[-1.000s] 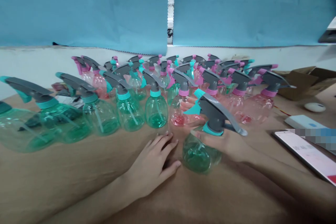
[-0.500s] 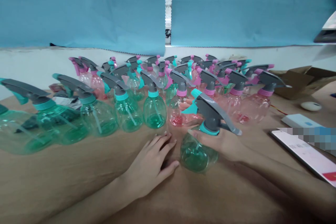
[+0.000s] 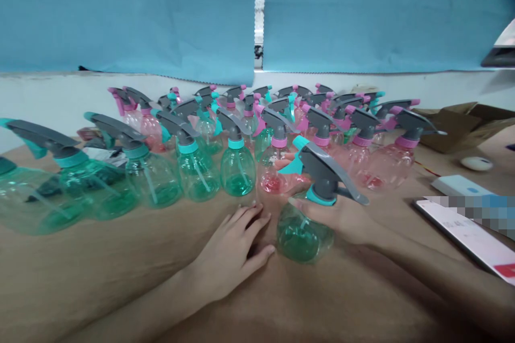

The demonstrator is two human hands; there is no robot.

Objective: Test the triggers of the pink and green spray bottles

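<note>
My right hand point(image 3: 341, 217) is wrapped round the neck and upper body of a green spray bottle point(image 3: 300, 241) with a grey trigger head and teal collar. The bottle stands on the brown table point(image 3: 169, 257), its nozzle pointing to the left. Just left of it, my left hand point(image 3: 241, 241) lies on the tabletop with fingers apart, holding nothing. Beyond the fingertips stand another green spray bottle point(image 3: 237, 171) and a pink spray bottle point(image 3: 273, 174). Part of the held bottle is covered by my right hand.
Several green and pink spray bottles stand in rows toward the wall. On the right are an open cardboard box point(image 3: 462, 128), a white computer mouse point(image 3: 477, 163), a white box point(image 3: 458, 185) and a phone point(image 3: 462, 230). Blue cloth point(image 3: 129, 16) hangs behind.
</note>
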